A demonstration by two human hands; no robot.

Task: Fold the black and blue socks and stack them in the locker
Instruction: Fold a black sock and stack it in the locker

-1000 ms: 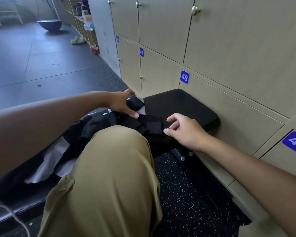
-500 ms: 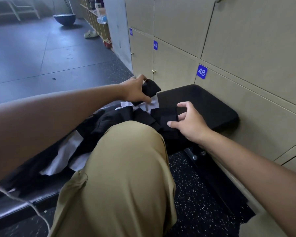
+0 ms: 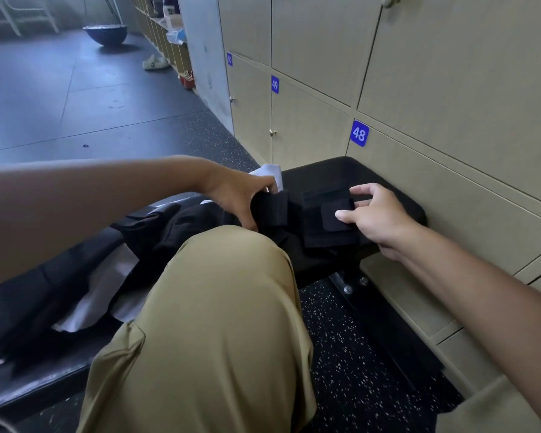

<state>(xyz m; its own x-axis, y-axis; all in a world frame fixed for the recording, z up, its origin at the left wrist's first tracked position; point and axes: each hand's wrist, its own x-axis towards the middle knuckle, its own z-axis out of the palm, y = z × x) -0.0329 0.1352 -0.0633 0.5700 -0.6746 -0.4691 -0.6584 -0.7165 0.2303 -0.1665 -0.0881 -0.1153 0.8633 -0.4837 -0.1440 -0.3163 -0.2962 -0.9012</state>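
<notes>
Left hand (image 3: 238, 198) curled round a soft black sock (image 3: 270, 207); right hand (image 3: 377, 215) pinching folded square black socks (image 3: 328, 221) at three o'clock, atop padded black desk (image 3: 356, 170).

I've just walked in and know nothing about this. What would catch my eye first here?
Probably the two bare hands meeting over a black padded bench: the left hand grips a folded black sock, while the right hand pinches a small stack of folded black socks beside it. Next, the big khaki-clad knee filling the foreground, and the wall of beige lockers on the right, with a bright blue tag reading 48.
</notes>
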